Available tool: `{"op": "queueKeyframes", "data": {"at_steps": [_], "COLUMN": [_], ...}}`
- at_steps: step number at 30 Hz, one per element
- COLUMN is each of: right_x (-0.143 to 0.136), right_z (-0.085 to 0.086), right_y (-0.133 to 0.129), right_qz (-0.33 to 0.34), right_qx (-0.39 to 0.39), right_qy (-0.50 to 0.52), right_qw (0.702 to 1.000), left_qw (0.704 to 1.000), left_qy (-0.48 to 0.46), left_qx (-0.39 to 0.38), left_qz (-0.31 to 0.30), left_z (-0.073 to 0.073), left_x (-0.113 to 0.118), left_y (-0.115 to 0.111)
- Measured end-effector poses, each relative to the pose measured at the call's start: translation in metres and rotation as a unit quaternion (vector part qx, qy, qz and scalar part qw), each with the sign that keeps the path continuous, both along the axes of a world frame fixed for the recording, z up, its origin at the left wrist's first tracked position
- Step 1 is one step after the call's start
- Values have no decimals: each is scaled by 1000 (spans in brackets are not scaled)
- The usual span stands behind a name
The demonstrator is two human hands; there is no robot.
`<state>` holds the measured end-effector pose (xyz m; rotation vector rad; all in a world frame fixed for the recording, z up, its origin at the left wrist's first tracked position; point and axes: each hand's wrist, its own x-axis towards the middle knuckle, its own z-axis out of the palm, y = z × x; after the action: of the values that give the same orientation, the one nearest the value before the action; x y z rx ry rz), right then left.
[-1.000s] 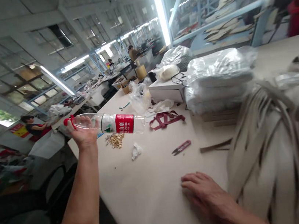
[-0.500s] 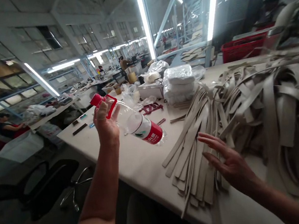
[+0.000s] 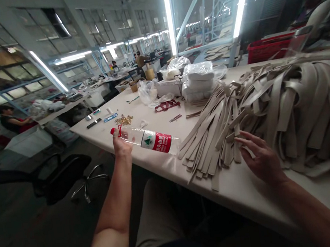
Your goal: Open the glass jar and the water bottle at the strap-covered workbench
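Tube lights (image 3: 169,16) were strung above a workshop where, along the near edge of a pale worktable (image 3: 251,189), a clear plastic bottle (image 3: 157,141) was gripped near its red cap by the left hand (image 3: 121,144). Whether its side was rested on the tabletop could not be told. The right hand (image 3: 262,157) was held half open beside grey-beige strips (image 3: 202,151), thumb apart from fingers; contact could not be made out. From the bottle, the strips were fanned toward three o'clock, gold-coloured pieces (image 3: 124,120) were scattered at ten, and maroon straps (image 3: 167,105) were laid at one. Wrapped packs (image 3: 198,80) were stacked farther out, at two. From the left hand, a black chair (image 3: 61,183) was parked between eight and nine; farther off, a co-worker (image 3: 13,119) was seated between nine and ten.
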<state>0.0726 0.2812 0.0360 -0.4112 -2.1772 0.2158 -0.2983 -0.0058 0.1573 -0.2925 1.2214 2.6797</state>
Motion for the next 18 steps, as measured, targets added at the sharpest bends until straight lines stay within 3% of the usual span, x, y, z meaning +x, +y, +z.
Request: {"op": "queueKeyframes", "data": {"at_steps": [4, 11, 18], "right_x": [0, 2, 4], "right_z": [-2, 1, 6], "right_y": [3, 4, -1], "right_qz": [0, 4, 3], "right_qx": [-5, -38, -72], "right_qy": [-11, -20, -58], "right_qw": [1000, 999, 996], "left_qw": [999, 994, 996], "left_qy": [-48, -104, -66], "left_qx": [6, 4, 49], "left_qz": [-9, 19, 21], "left_z": [-25, -56, -66], "left_x": [-3, 3, 21], "left_y": [-24, -51, -68]}}
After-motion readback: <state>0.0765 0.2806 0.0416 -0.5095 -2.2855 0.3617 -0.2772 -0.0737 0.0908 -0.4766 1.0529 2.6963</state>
